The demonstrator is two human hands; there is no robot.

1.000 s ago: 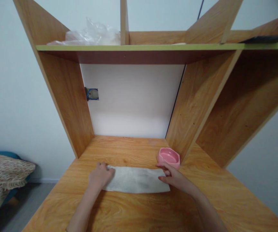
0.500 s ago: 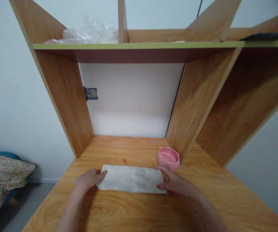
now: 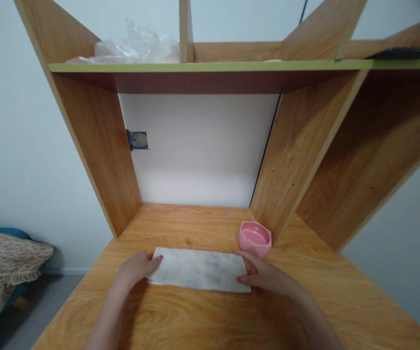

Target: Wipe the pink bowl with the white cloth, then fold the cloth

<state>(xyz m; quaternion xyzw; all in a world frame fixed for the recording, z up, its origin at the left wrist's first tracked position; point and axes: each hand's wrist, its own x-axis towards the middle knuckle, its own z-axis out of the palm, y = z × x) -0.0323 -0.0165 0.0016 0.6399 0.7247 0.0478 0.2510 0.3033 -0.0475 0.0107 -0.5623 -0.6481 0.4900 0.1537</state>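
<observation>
A folded white cloth [image 3: 199, 269] lies flat on the wooden desk [image 3: 210, 321]. My left hand [image 3: 135, 269] rests at its left end, fingertips on the cloth's near left corner, fingers pressed together. My right hand [image 3: 264, 276] pinches the cloth's right end, with one finger at the far corner and one at the near corner. A small pink bowl [image 3: 254, 238] stands just behind my right hand, close to the wooden partition.
A wooden hutch [image 3: 96, 146] rises from the desk, with a green-edged shelf [image 3: 210, 66] overhead. A clear plastic bag [image 3: 133, 47] lies on that shelf. A wall socket [image 3: 137, 140] shows in the back panel. A patterned blanket [image 3: 2, 262] lies at the far left.
The cloth has slid left and a little toward me. My left hand moved from on top of the cloth to its left edge. My right hand stayed at the right end.
</observation>
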